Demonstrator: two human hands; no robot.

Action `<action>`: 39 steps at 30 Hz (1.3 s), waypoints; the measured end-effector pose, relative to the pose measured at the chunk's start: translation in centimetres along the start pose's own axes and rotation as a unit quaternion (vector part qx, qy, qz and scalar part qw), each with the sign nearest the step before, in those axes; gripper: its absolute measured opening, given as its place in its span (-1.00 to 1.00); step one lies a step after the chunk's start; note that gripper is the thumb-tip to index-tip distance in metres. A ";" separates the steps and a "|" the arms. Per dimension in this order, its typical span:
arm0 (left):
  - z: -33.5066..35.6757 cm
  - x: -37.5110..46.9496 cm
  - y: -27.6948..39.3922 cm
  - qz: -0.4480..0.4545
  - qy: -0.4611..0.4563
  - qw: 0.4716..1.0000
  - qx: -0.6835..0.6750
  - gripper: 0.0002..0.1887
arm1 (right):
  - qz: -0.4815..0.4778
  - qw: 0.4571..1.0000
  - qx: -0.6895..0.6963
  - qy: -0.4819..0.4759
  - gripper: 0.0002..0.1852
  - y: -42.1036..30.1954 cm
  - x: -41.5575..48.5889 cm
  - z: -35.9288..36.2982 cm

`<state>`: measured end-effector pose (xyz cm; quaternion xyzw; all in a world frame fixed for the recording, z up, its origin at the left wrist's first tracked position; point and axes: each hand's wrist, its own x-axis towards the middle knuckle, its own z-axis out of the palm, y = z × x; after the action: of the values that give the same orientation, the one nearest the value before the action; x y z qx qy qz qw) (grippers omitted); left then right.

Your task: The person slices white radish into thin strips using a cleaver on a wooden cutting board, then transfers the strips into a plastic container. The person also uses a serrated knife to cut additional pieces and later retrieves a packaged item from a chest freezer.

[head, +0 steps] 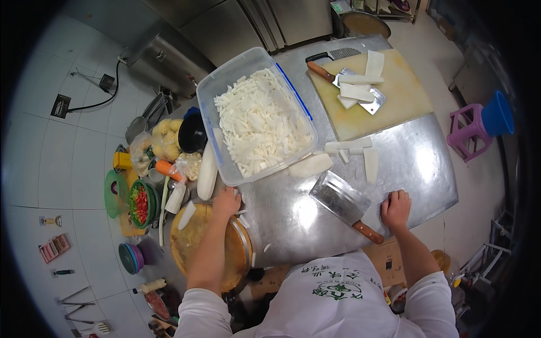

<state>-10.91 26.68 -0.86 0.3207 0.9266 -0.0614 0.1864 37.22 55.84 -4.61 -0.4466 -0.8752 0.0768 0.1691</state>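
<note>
My left hand [228, 203] is at the far edge of a round wooden chopping block [196, 249], beside a few white radish scraps [241, 220]. Its fingertips are partly hidden, so any hold is unclear. My right hand [396, 208] rests with curled fingers on the steel table [287, 219]; a small dark spot shows by its thumb. Just left of that hand lies a cleaver [340, 198] with a wooden handle. Beyond it are cut white radish slabs [310, 165]. A clear plastic tub [230, 175] holds many white radish strips [262, 122].
On a yellowed cutting board [397, 101] a second cleaver [374, 105] lies under radish slabs [357, 91]. A whole white radish [207, 173], a carrot [170, 170], a black bowl [192, 133] and a green basket of chopped peppers [150, 186] crowd the left side. A pink stool [467, 133] stands right.
</note>
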 end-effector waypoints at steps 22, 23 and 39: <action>0.5 -7.1 3.6 0.137 -0.105 0.980 0.095 -0.58 | -0.004 1.000 -0.003 0.003 -0.86 -0.1 -0.1 0.0; 0.4 -7.1 3.6 0.136 -0.102 0.980 0.108 -0.59 | -0.004 1.000 -0.005 0.002 -0.86 -0.1 -0.1 0.0; 0.7 -4.4 1.1 0.005 0.018 0.994 -0.104 -0.58 | -0.012 1.000 -0.003 0.013 -0.86 -0.1 0.1 -0.2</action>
<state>-6.80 24.89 0.16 0.3054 0.9295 0.0420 0.2027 37.17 55.79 -4.33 -0.4377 -0.8784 0.0664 0.1800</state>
